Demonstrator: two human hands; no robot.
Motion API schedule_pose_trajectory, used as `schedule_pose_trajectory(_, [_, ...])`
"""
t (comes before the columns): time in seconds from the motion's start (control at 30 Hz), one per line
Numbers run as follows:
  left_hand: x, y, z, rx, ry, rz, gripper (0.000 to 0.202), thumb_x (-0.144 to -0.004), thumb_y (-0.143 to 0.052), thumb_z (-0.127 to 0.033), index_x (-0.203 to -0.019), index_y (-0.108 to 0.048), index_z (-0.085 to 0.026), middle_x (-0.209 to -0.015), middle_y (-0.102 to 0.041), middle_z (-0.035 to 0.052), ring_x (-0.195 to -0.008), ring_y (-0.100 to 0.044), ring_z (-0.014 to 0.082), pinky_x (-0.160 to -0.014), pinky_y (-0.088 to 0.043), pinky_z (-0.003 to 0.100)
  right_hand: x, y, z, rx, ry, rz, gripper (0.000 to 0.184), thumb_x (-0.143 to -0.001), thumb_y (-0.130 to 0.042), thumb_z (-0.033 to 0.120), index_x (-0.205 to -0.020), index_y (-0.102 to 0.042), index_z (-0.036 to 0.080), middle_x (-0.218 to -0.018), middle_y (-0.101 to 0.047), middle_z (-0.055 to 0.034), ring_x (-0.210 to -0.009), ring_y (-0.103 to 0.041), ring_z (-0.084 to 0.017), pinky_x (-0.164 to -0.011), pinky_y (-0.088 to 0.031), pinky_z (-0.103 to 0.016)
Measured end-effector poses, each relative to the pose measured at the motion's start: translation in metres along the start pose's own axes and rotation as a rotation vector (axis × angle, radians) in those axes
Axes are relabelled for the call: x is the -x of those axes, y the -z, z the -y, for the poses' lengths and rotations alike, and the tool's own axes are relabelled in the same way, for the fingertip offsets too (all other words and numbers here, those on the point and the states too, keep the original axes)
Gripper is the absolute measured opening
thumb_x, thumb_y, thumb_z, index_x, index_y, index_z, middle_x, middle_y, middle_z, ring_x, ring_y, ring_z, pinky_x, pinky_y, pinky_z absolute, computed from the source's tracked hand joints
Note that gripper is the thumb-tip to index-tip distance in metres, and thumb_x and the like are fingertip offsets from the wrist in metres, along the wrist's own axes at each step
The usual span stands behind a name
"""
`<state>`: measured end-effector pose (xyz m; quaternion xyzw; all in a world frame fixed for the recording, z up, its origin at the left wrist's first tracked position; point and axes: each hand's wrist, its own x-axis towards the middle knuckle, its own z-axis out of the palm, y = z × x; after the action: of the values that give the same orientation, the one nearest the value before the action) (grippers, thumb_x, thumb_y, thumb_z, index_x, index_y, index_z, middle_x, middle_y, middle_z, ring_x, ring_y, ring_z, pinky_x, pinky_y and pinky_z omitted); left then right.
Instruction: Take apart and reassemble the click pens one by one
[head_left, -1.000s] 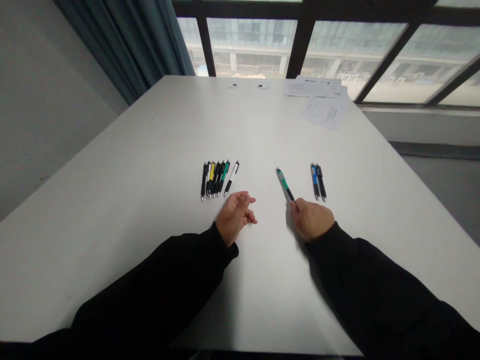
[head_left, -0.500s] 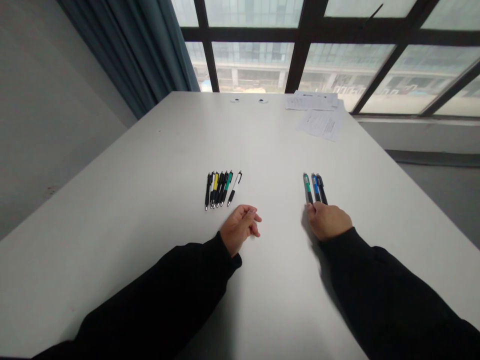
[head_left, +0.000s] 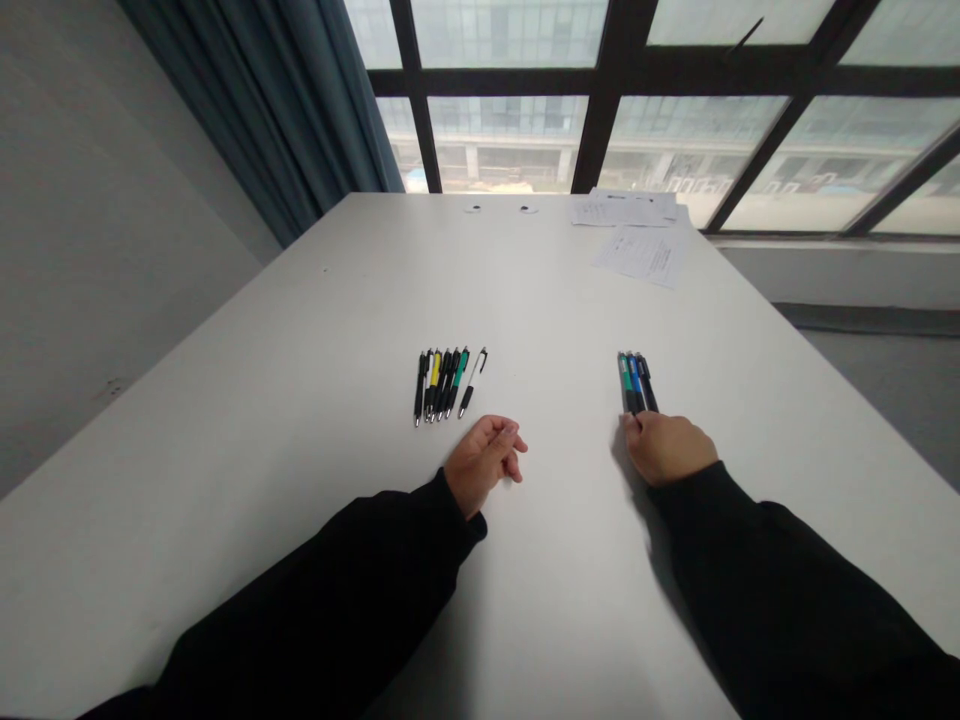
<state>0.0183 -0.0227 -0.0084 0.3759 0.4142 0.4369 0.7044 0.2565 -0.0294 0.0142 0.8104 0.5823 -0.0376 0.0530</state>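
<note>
On the white table, my right hand [head_left: 670, 448] is closed around the lower end of a green-and-black pen [head_left: 627, 378]. Right beside that pen lie a blue pen [head_left: 637, 380] and a black pen [head_left: 647, 380], their lower ends hidden by the hand. My left hand [head_left: 486, 462] rests on the table with loosely curled, parted fingers and nothing in them. Just beyond it is a row of several pens, among them a yellow pen [head_left: 435, 372], another green pen [head_left: 458, 374] and a black pen [head_left: 420, 390]. A white pen [head_left: 474, 376] lies slightly apart at the row's right end.
Printed papers [head_left: 637, 255] lie at the table's far right corner. Two small eye-like marks [head_left: 472, 209] show near the far edge. Beyond the white table [head_left: 525, 310] are a window and a blue curtain [head_left: 300, 120].
My right hand has shifted right, bringing the green pen up against the blue one. The left hand stays in place. The view has tilted slightly.
</note>
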Motion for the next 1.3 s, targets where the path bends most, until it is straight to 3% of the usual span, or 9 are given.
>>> schedule_pose_trajectory(0.27, [0.003,0.001,-0.003,-0.021,0.015,0.051,0.041,-0.072,-0.07,-0.05,-0.085,-0.052,-0.015,-0.073,-0.06,0.0,-0.045,-0.048,0.0058,-0.045,-0.042,0.021,-0.001,0.0,-0.002,-0.047,0.009,0.018,0.051,-0.092,-0.034,0.045,-0.085,-0.074,0.013,-0.081,-0.072,-0.0207,-0.075,-0.068,-0.032,-0.064,-0.046,-0.039])
schedule_pose_trajectory(0.37, [0.0,0.01,-0.002,-0.153,-0.045,0.055,0.038,-0.073,-0.069,-0.048,-0.086,-0.052,-0.016,-0.072,-0.059,-0.0007,-0.044,-0.046,0.006,-0.043,-0.038,0.021,-0.002,0.0,-0.004,-0.036,0.012,0.012,0.052,-0.092,-0.033,0.045,-0.085,-0.074,0.013,-0.08,-0.072,-0.0207,-0.072,-0.068,-0.031,-0.062,-0.046,-0.038])
schedule_pose_trajectory(0.53, [-0.01,0.041,-0.014,-0.776,-0.431,-0.207,0.025,-0.074,-0.07,-0.033,-0.089,-0.058,-0.018,-0.066,-0.053,-0.0034,-0.049,-0.044,0.0082,-0.052,-0.037,0.022,-0.001,-0.003,-0.004,-0.001,0.023,0.01,0.05,-0.092,-0.035,0.044,-0.085,-0.074,0.013,-0.079,-0.072,-0.0199,-0.069,-0.068,-0.03,-0.06,-0.044,-0.036])
schedule_pose_trajectory(0.63, [-0.014,0.056,-0.024,-1.201,-0.611,-0.317,0.02,-0.078,-0.064,-0.03,-0.093,-0.06,-0.017,-0.073,-0.054,0.0005,-0.061,-0.05,0.0137,-0.059,-0.039,0.025,0.002,-0.005,-0.003,-0.002,0.073,-0.065,0.05,-0.092,-0.036,0.048,-0.08,-0.072,0.016,-0.073,-0.071,-0.0165,-0.066,-0.066,-0.028,-0.057,-0.04,-0.033])
schedule_pose_trajectory(0.77, [-0.017,0.064,-0.027,-1.515,-0.601,-0.378,0.027,-0.082,-0.061,-0.035,-0.101,-0.064,-0.017,-0.083,-0.059,0.0065,-0.072,-0.056,0.0195,-0.062,-0.041,0.028,0.006,-0.013,-0.003,-0.023,0.201,-0.173,0.05,-0.092,-0.036,0.05,-0.07,-0.068,0.018,-0.064,-0.068,-0.012,-0.059,-0.064,-0.024,-0.052,-0.031,-0.031])
schedule_pose_trajectory(0.87, [-0.017,0.065,-0.026,-1.646,-0.569,-0.386,0.026,-0.085,-0.058,-0.038,-0.096,-0.068,-0.017,-0.086,-0.061,0.009,-0.074,-0.058,0.0214,-0.062,-0.04,0.03,0.006,-0.02,-0.005,-0.057,0.316,-0.225,0.05,-0.092,-0.035,0.049,-0.066,-0.064,0.018,-0.059,-0.065,-0.0084,-0.053,-0.06,-0.02,-0.051,-0.027,-0.029])
schedule_pose_trajectory(1.0, [-0.017,0.064,-0.028,-1.72,-0.531,-0.374,0.027,-0.088,-0.053,-0.036,-0.082,-0.07,-0.016,-0.084,-0.062,0.0105,-0.074,-0.057,0.0228,-0.062,-0.039,0.031,0.006,-0.024,-0.007,-0.112,0.462,-0.255,0.05,-0.093,-0.035,0.049,-0.062,-0.06,0.019,-0.055,-0.061,-0.0058,-0.049,-0.055,-0.017,-0.051,-0.027,-0.029])
schedule_pose_trajectory(1.13, [-0.017,0.065,-0.029,-1.6,-0.553,-0.352,0.025,-0.088,-0.053,-0.031,-0.079,-0.07,-0.016,-0.076,-0.06,0.0077,-0.067,-0.053,0.019,-0.06,-0.037,0.03,0.008,-0.023,-0.006,-0.201,0.565,-0.193,0.049,-0.093,-0.037,0.049,-0.062,-0.059,0.018,-0.055,-0.06,-0.0052,-0.051,-0.056,-0.016,-0.054,-0.032,-0.028])
schedule_pose_trajectory(1.3, [-0.012,0.056,-0.029,-1.262,-0.665,-0.161,0.021,-0.085,-0.059,-0.034,-0.079,-0.071,-0.018,-0.062,-0.053,0.001,-0.058,-0.049,0.0133,-0.059,-0.037,0.026,0.011,-0.022,-0.001,-0.545,0.508,-0.19,0.034,-0.089,-0.049,0.043,-0.103,-0.06,0.014,-0.076,-0.069,-0.005,-0.053,-0.057,-0.014,-0.057,-0.043,-0.026])
